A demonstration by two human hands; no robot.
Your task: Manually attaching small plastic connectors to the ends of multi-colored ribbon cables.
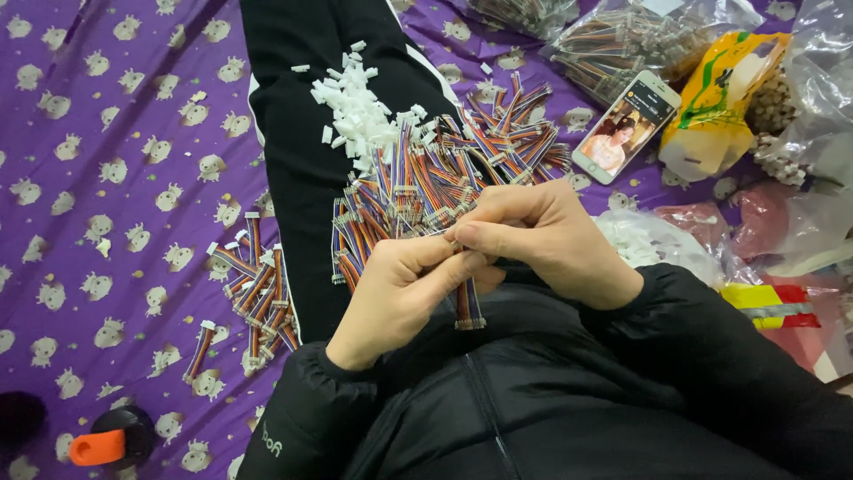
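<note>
My left hand (404,289) and my right hand (542,236) meet over my lap, fingertips pinched together on a short multicoloured ribbon cable (468,307) whose end hangs below them. Just beyond the hands lies a big heap of the same short cables (426,178) on my black trouser leg. A pile of small white plastic connector housings (355,111) sits farther up the leg. A smaller group of cables with white ends (253,298) lies to the left on the purple patterned cloth (107,178).
A white phone (626,126) with a lit screen lies at the upper right beside a yellow bag (720,102) and clear bags of cables (613,40). More clear bags (657,244) sit right of my hands. A black and orange object (111,440) is at the lower left.
</note>
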